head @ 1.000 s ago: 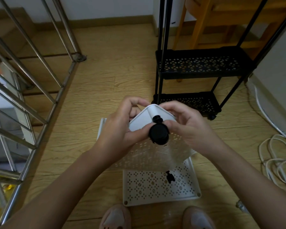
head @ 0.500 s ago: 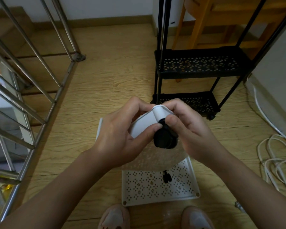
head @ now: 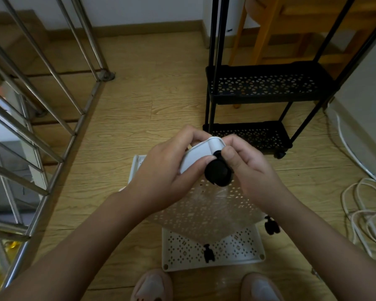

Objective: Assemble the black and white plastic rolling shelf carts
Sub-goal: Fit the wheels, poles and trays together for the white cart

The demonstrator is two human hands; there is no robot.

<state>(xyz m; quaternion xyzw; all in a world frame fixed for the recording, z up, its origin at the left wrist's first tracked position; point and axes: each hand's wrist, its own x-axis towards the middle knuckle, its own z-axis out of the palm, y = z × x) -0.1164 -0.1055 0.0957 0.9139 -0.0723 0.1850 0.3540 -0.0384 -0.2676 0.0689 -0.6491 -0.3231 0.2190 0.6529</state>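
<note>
Held tray (head: 204, 205) between left hand (head: 167, 177) and right hand (head: 250, 168), caster (head: 218, 172) at its top corner, above lower tray (head: 243, 246) carrying a loose caster (head: 208, 253), another caster (head: 271, 224) on floor (head: 150, 101) just right, assembled cart (head: 269, 96) behind, railing (head: 41, 105) far left, cables (head: 360, 213) far right.

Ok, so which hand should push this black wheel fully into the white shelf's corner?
Right. The right hand pinches the black caster wheel right at the corner socket, so it can likely press straight in, while the left hand grips the white shelf tray beside it as a brace.
</note>
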